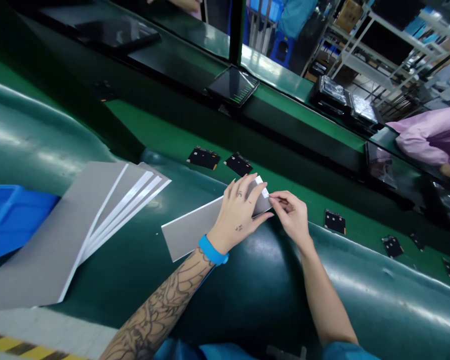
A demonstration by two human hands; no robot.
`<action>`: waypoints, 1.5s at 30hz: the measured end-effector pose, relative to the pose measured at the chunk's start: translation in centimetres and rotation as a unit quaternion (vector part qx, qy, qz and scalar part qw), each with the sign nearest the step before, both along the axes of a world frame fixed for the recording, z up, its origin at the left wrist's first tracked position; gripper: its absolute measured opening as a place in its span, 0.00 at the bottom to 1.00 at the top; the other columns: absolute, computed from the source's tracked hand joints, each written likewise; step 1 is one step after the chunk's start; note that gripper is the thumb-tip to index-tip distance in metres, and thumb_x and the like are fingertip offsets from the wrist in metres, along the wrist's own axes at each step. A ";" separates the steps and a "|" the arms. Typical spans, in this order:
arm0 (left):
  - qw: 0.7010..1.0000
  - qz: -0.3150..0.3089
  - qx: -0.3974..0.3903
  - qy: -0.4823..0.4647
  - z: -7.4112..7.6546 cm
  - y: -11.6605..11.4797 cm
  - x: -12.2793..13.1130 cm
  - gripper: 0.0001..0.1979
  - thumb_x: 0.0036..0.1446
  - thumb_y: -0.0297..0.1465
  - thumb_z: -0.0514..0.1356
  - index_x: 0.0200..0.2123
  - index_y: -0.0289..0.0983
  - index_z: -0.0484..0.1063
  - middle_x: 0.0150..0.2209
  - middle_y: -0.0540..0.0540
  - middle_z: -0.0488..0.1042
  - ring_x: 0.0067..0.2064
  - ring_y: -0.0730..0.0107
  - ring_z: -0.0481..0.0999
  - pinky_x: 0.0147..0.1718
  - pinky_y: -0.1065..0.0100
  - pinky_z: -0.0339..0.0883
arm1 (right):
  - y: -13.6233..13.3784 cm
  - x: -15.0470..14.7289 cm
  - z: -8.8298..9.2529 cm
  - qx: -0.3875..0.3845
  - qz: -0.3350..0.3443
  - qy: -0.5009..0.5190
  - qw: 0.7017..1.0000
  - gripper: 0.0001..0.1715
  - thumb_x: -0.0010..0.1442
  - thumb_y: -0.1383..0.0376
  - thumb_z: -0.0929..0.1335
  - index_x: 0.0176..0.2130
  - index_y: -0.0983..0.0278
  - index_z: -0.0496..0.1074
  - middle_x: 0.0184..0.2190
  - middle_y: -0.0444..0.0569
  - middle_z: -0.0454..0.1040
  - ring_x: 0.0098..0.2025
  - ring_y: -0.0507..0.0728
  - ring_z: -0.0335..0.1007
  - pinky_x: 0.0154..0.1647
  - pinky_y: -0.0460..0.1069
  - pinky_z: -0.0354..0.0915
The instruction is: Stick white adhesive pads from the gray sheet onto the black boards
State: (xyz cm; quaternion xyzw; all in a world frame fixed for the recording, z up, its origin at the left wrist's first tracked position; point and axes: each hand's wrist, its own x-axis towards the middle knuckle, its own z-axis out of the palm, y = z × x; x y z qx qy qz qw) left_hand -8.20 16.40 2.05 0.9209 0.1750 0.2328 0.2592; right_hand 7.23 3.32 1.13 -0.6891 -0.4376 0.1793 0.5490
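Note:
My left hand (pixel 240 210), with a blue band at the wrist, lies across a flat grey panel (pixel 195 225) with white edges. Its fingers reach over the far edge and the thumb rests along the near edge, holding the panel on the green mat. At the panel's right end is a small white strip (pixel 261 186), partly under my left fingers. My right hand (pixel 290 215) is closed in a pinch, its fingertips at the strip's right corner. Whatever lies between those fingertips is mostly hidden.
Several more grey panels (pixel 71 225) lie fanned out at left, beside a blue bin (pixel 15 215). Small black circuit boards (pixel 204 157) lie along the green conveyor. A dark screen (pixel 234 86) rests on the shelf above. A person's pink sleeve (pixel 431 135) shows at right.

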 end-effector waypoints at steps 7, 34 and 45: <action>0.996 0.005 -0.002 0.084 -1.3 0.9 0.2 0.28 0.69 0.39 0.65 0.67 0.41 0.63 0.69 0.33 0.65 0.64 0.38 0.69 0.55 0.46 0.66 | 0.3 -0.1 -0.9 -0.035 0.035 -0.041 0.998 0.10 0.74 0.53 0.70 0.48 0.55 0.79 0.44 0.49 0.80 0.45 0.60 0.80 0.48 0.57 0.82; 0.988 -0.033 -0.082 0.129 -3.0 3.0 -0.4 0.28 0.66 0.42 0.68 0.64 0.41 0.66 0.64 0.37 0.69 0.61 0.41 0.69 0.54 0.48 0.62 | 3.9 4.5 -3.7 -0.061 0.027 -0.051 0.996 0.16 0.75 0.48 0.66 0.47 0.57 0.72 0.56 0.55 0.67 0.58 0.63 0.68 0.61 0.59 0.68; 0.986 0.000 -0.049 0.156 -3.4 3.1 -0.1 0.26 0.66 0.40 0.69 0.61 0.39 0.67 0.64 0.37 0.68 0.61 0.43 0.66 0.53 0.49 0.61 | 11.3 6.1 -7.4 -0.153 -0.188 -0.094 0.966 0.22 0.70 0.49 0.67 0.45 0.63 0.80 0.58 0.58 0.69 0.61 0.66 0.61 0.67 0.61 0.59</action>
